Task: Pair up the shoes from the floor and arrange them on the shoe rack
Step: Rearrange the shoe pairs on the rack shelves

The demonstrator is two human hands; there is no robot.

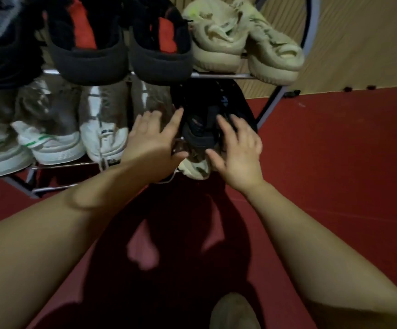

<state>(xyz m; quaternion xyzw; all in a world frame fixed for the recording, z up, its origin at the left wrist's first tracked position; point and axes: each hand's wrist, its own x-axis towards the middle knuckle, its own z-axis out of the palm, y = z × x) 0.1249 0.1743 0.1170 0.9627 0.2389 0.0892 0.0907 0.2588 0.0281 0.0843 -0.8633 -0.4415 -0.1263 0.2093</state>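
Note:
A black shoe (201,119) sits heel-out on the lower shelf of the metal shoe rack (216,76), at its right end. My left hand (153,141) lies open against its left side, fingers spread, thumb under the heel. My right hand (238,150) rests open on its right side. A pale beige shoe sole (194,166) shows just below the black heel, between my thumbs. On the top shelf stand two black shoes with red insoles (121,41) and a beige pair (245,41). White sneakers (50,141) line the lower shelf to the left.
The rack stands on a red carpet (335,150) against a tan wall (359,43). A beige shoe toe (234,312) shows at the bottom edge, near me. A dark shoe (0,43) fills the top shelf's left end. My shadow darkens the carpet between my arms.

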